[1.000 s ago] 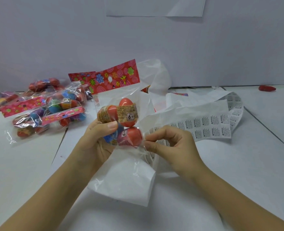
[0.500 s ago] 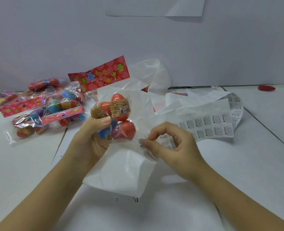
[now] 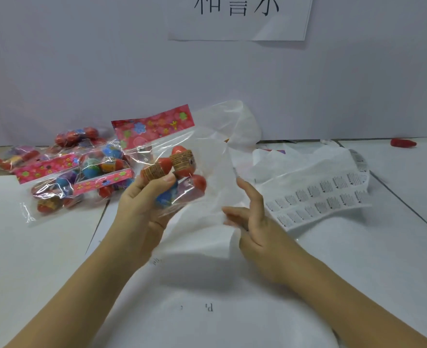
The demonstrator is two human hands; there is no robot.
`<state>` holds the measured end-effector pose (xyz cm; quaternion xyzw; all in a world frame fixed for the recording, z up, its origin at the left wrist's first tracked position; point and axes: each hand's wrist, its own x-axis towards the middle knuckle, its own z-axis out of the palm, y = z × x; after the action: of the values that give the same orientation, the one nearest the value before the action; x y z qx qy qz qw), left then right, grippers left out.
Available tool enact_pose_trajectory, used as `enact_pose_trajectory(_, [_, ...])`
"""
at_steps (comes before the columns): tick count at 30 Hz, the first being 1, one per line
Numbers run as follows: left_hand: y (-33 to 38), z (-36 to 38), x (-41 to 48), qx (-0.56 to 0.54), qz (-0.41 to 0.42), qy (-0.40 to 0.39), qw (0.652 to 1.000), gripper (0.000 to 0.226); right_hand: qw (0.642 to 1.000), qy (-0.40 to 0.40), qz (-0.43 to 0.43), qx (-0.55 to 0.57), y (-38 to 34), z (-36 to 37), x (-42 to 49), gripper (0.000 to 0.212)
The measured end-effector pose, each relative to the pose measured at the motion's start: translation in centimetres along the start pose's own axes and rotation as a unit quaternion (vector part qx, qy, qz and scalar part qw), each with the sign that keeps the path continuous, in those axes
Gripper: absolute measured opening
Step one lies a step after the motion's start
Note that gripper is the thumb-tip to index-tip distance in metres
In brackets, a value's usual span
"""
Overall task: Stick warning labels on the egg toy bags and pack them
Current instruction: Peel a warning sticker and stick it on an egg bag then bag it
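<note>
Above the table, near its middle, the egg toy bag is gripped low down by the left hand, with the thumb pressed across the eggs, the fingers curled behind, and the red header card standing tilted on top. Just beside it the right hand is held with fingers loosely spread at the edge of a white packing bag; contact with that film cannot be made out through the blur. Little weight is expected, but the clear film looks slick and crinkly and the eggs loose inside, so a hold around the egg cluster or on the stiffer header would be favoured. Beyond, the label sheet is draped to the right and more filled bags are heaped to the left.
</note>
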<state>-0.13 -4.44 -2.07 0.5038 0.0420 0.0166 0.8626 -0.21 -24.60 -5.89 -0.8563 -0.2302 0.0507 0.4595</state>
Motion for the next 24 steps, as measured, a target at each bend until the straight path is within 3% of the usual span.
enact_pose_trajectory(3, [0.3, 0.0, -0.2, -0.022, -0.007, 0.020, 1.000, 0.039, 0.997, 0.055, 0.000, 0.057, -0.2, -0.8, 0.5, 0.058])
enact_pose_trajectory(8, [0.8, 0.5, -0.8, -0.035, -0.012, 0.025, 0.999, 0.066, 0.962, 0.173, -0.067, 0.199, -1.2, -1.8, 0.7, 0.048])
enact_pose_trajectory(13, [1.6, 0.3, -1.0, -0.055, 0.012, 0.001, 0.998, 0.074, 0.956, 0.143, -0.097, 0.237, -4.0, -2.2, 1.4, 0.069])
enact_pose_trajectory(17, [1.6, -0.1, -1.2, -0.077, 0.030, -0.070, 0.994, 0.069, 0.944, 0.104, -0.087, 0.299, -6.3, -0.3, 2.6, 0.093])
enact_pose_trajectory(21, [1.8, -0.3, -1.1, -0.063, 0.040, -0.095, 0.993, 0.077, 0.921, 0.169, -0.105, 0.334, -7.8, 1.4, 3.8, 0.086])
enact_pose_trajectory(24, [1.8, 0.0, -0.6, -0.020, 0.035, -0.026, 0.999, 0.069, 0.907, 0.234, -0.136, 0.323, -8.0, 1.9, 4.4, 0.092])
